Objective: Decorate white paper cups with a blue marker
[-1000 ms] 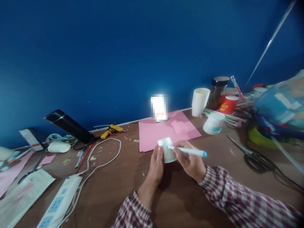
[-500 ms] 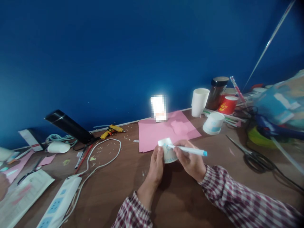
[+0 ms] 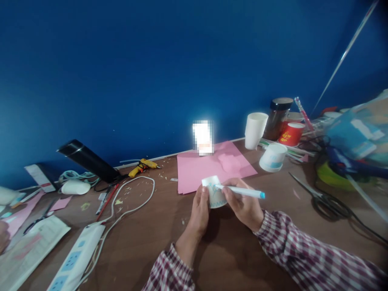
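A white paper cup (image 3: 216, 199) with blue drawn marks is held low over the brown table, in front of pink paper sheets (image 3: 194, 169). My left hand (image 3: 199, 210) is closed around the cup's left side. Pinched in my right hand (image 3: 245, 204) is a white marker (image 3: 247, 192) with a light blue end. The marker's tip meets the cup's side near its upper part. My right fingers lie close against the cup's right side. A bright, pixelated upright object (image 3: 203, 137) stands at the back of the pink sheets.
Right: white cups (image 3: 255, 130), an upside-down cup (image 3: 273, 157), a red cup (image 3: 291, 134), a dark jar (image 3: 278, 117) and scissors (image 3: 327, 204). Left: a yellow glue gun (image 3: 143, 166), a looped cable, a power strip (image 3: 71, 258), a black cylinder (image 3: 89, 159) and another person's hand (image 3: 3, 235).
The marker's tip has shifted very slightly on the cup, with both hands keeping their hold. At the far left, the other person's hand has moved a little.
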A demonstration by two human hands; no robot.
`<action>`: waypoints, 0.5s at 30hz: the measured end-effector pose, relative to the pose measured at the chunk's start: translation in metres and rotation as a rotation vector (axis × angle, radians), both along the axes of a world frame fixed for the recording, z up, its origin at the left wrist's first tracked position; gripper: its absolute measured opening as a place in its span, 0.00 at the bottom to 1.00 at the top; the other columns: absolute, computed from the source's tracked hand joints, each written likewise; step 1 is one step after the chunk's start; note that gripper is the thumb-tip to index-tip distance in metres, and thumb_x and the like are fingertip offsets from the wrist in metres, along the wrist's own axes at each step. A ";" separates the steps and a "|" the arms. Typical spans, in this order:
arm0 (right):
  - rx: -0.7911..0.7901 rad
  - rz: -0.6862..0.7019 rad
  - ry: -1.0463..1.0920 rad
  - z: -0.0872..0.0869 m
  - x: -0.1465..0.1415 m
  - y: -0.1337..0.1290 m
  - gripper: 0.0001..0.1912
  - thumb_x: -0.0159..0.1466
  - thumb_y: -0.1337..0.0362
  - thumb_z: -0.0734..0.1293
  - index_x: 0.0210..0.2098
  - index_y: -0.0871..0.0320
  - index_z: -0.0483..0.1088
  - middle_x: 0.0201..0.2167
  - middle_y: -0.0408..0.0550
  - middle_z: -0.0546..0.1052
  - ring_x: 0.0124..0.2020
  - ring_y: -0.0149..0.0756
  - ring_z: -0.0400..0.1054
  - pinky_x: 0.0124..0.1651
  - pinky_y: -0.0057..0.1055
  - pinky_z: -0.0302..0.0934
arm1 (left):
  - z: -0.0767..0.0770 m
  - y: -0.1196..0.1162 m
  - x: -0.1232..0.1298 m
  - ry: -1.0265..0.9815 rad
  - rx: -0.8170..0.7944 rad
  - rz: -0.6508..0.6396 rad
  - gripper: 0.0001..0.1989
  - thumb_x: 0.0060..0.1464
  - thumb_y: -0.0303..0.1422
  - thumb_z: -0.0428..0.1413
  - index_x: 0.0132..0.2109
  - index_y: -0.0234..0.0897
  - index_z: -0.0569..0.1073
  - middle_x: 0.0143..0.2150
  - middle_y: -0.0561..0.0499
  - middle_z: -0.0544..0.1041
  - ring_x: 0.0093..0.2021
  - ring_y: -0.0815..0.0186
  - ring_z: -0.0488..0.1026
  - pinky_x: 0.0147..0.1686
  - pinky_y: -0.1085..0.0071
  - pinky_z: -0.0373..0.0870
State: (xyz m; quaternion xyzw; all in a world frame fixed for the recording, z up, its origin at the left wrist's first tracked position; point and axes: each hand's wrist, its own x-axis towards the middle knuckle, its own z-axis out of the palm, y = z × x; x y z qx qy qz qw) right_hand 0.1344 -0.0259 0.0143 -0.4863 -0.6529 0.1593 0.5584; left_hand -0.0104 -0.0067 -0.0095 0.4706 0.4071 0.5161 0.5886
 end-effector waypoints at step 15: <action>0.023 0.050 0.027 -0.009 -0.002 0.000 0.04 0.67 0.64 0.63 0.37 0.56 0.69 0.31 0.47 0.76 0.30 0.35 0.73 0.32 0.28 0.67 | -0.002 0.001 -0.002 0.019 -0.003 0.005 0.23 0.60 0.51 0.51 0.41 0.33 0.76 0.34 0.49 0.76 0.35 0.64 0.70 0.39 0.68 0.68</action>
